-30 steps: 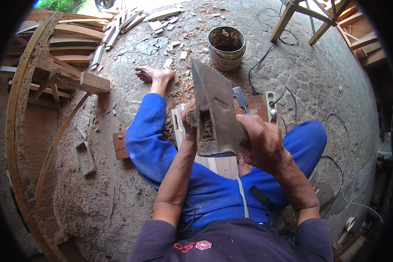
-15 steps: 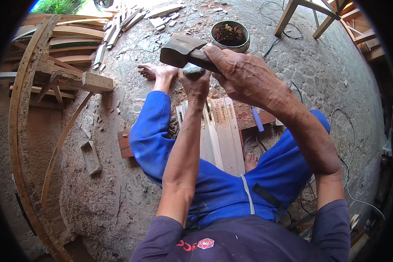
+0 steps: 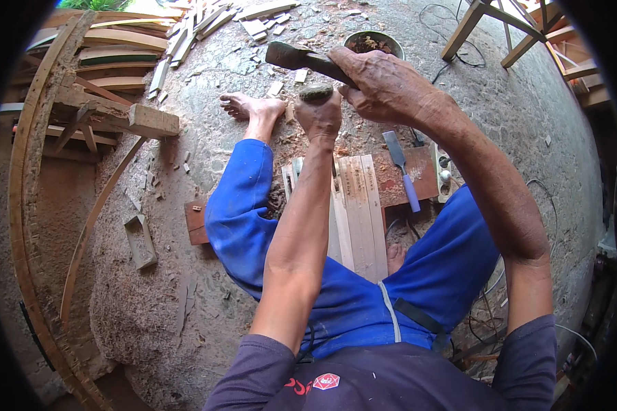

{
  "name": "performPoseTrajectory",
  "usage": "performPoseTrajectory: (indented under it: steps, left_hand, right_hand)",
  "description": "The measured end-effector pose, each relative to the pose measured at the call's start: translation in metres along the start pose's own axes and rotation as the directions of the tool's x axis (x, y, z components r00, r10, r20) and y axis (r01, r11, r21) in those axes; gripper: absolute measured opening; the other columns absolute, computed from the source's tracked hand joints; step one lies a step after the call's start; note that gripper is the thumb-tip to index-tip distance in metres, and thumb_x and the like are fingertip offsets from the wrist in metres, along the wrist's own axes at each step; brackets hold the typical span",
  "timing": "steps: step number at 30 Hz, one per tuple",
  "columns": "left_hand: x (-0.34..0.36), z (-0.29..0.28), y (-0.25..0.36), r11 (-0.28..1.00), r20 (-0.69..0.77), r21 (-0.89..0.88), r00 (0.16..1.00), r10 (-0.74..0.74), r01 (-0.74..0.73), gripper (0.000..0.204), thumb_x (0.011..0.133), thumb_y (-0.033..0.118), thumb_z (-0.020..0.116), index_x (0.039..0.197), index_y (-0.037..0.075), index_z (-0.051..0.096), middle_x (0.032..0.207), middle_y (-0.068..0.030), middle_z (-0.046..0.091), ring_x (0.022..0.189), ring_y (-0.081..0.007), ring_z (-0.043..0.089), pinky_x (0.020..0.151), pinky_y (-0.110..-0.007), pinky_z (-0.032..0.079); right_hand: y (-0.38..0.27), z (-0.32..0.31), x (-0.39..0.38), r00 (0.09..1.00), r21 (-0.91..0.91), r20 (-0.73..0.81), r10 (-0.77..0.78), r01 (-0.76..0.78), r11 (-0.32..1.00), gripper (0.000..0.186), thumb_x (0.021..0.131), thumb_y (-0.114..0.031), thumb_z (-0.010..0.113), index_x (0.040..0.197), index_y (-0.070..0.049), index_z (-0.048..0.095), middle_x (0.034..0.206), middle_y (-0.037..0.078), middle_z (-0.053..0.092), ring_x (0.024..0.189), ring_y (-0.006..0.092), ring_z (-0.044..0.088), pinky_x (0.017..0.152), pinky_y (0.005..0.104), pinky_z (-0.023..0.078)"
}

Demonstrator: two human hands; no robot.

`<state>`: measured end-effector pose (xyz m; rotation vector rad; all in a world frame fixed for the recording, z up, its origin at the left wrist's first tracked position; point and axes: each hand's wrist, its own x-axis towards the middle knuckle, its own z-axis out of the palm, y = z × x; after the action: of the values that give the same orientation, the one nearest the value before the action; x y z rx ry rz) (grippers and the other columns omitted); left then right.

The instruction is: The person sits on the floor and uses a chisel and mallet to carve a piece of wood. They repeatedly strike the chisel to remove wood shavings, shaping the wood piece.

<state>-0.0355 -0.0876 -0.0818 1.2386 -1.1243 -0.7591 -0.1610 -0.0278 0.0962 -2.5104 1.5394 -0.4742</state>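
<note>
My left hand (image 3: 319, 118) is closed around an upright chisel, whose worn, rounded handle end (image 3: 316, 94) shows above the fist. Its blade is mostly hidden behind the hand and forearm. Just to the right, my right hand (image 3: 391, 83) grips the handle of a hammer. The dark metal hammer head (image 3: 288, 56) is raised beyond and above the chisel handle, apart from it. Below the left hand, several pale wooden strips (image 3: 356, 205) lie side by side between my legs, with cut slots near their far ends.
A second chisel (image 3: 408, 185) with a purple handle rests on a reddish board (image 3: 423, 164) beside the strips. A metal bowl (image 3: 396, 45) stands farther off. Curved timbers (image 3: 27, 178) and a beam end (image 3: 154, 121) are at left; wooden legs (image 3: 466, 31) stand far right. Offcuts litter the floor.
The hammer head has lifted away from the chisel handle and tilted edge-on. The head view has shifted slightly, and the purple-handled chisel now shows in full.
</note>
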Motion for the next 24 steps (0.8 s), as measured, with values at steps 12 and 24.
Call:
performPoseTrajectory:
  steps: [12,24]
  left_hand:
    - [0.025,-0.001,-0.04,0.962,0.057,0.232,0.985,-0.16,0.143,0.022,0.076,0.024,0.074,0.081,0.002,0.073,0.078,-0.0137,0.075,0.073,-0.0266,0.073,0.07,-0.042,0.054]
    - [0.004,-0.005,-0.015,0.947,-0.073,0.313,0.996,-0.057,0.077,0.017,0.078,0.015,0.074,0.085,0.0,0.074,0.081,-0.0161,0.076,0.076,-0.0309,0.075,0.071,-0.042,0.056]
  right_hand:
    - [0.024,-0.005,0.02,0.968,-0.04,0.248,0.044,-0.035,0.999,0.02,0.092,-0.011,0.059,0.111,-0.006,0.055,0.087,0.02,0.069,0.083,0.0345,0.071,0.077,0.0491,0.055]
    - [0.028,0.002,-0.015,0.944,0.131,0.299,0.137,-0.183,0.974,0.028,0.086,-0.011,0.063,0.112,-0.004,0.054,0.089,0.02,0.068,0.088,0.0379,0.07,0.08,0.0502,0.053]
